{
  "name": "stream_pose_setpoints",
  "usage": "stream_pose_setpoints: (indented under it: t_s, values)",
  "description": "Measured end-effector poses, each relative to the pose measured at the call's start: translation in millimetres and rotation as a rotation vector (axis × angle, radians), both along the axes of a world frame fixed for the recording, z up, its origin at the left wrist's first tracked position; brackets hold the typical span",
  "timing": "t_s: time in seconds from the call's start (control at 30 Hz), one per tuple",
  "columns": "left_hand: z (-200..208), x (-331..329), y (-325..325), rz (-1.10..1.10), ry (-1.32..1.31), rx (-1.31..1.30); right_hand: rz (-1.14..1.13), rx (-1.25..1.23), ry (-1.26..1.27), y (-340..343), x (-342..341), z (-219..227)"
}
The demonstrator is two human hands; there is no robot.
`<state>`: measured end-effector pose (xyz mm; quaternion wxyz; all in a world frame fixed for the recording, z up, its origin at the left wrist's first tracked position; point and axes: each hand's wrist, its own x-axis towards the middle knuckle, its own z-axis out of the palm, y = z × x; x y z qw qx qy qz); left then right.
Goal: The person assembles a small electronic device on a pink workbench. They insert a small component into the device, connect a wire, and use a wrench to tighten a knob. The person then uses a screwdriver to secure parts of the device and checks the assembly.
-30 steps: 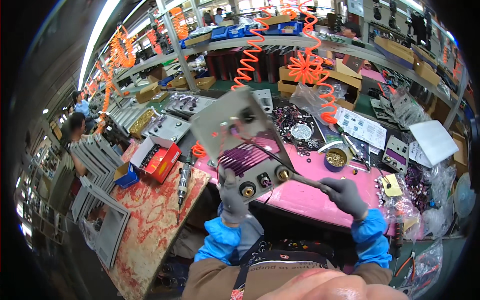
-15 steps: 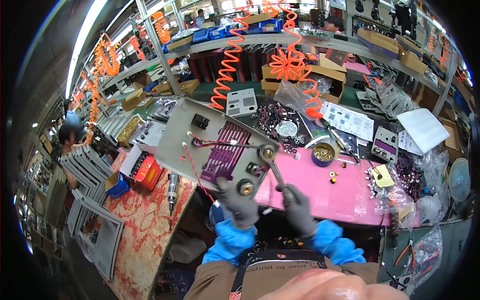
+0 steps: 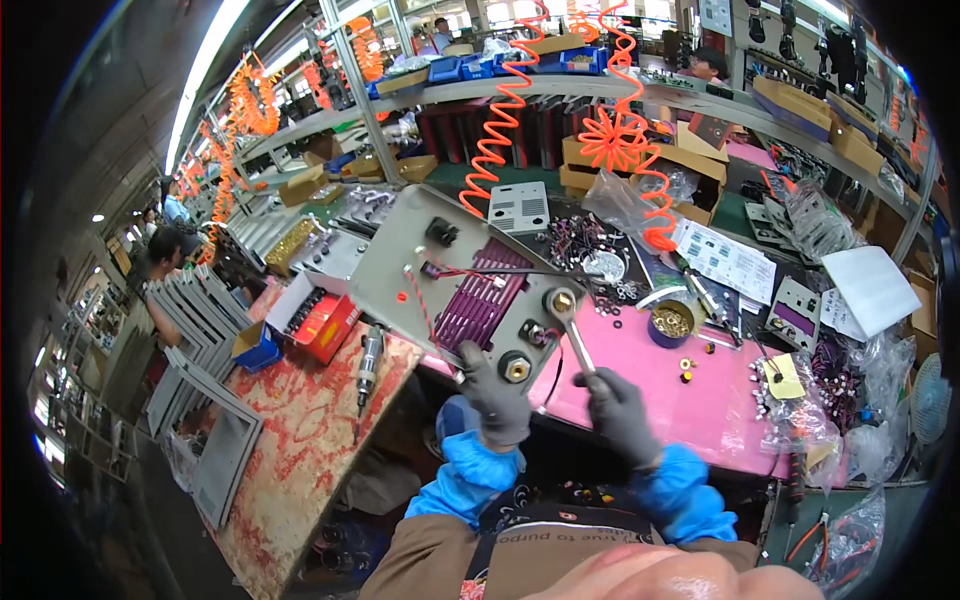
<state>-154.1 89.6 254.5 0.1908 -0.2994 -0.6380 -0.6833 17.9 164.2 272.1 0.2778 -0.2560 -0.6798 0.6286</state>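
Over the near edge of the pink mat (image 3: 690, 430), the panel (image 3: 385, 275) lies tilted, inner face up, in the left hand (image 3: 495, 402). Progress, judged from its state: purple grille (image 3: 485, 295), black socket (image 3: 442, 232) and front fitting (image 3: 515, 368) all appear mounted, the last with its brass nut on. Second nut (image 3: 563, 298) has the wrench (image 3: 578, 342) head at it, so tightening there seems under way; whether it is tight, cannot tell. Red wire (image 3: 418, 290) trails loose across the face, so wiring looks unfinished. Pose: left hand pinches the panel's near edge, thumb side on top; fingers beneath hidden. Right hand (image 3: 622, 418) is wrapped round the wrench handle, below and right of the nut, handle slanting back toward the body. Both forearms reach in from the lower edge.
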Motion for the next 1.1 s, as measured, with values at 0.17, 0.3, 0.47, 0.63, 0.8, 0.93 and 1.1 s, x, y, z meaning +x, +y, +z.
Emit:
stream_pose_setpoints:
  t_s: [0.17, 0.3, 0.47, 0.63, 0.8, 0.93, 1.1]
  values:
    - [58.5, -10.3, -42.9, -0.75, -0.503, 0.321, 0.084, 0.48, -0.215, 57.1, 52.3, 13.3]
    - [22.8, 15.1, -4.1, -0.406, -0.429, 0.396, -0.176, -0.071, 0.135, -35.2, -11.1, -10.1]
    - [0.7, -19.4, -23.4, -0.398, -0.31, 0.108, 0.08, 0.07, -0.116, 21.8, 30.4, 5.4]
    - [51.3, -3.0, -33.3, -0.749, -0.589, 0.487, 0.033, 0.348, -0.199, 36.2, 41.8, 13.9]
    - [-16.3, 21.4, 25.6, -0.058, -0.235, 0.197, -0.088, -0.289, 0.196, -40.8, -13.2, -12.9]
    - [42.4, -7.1, -16.2, -0.837, -0.62, 0.436, 0.041, 0.325, -0.189, 51.5, 41.3, -7.1]
    - [36.9, -0.8, -6.1, -0.613, -0.631, 0.526, -0.193, 0.298, -0.13, 7.0, 17.9, -4.2]
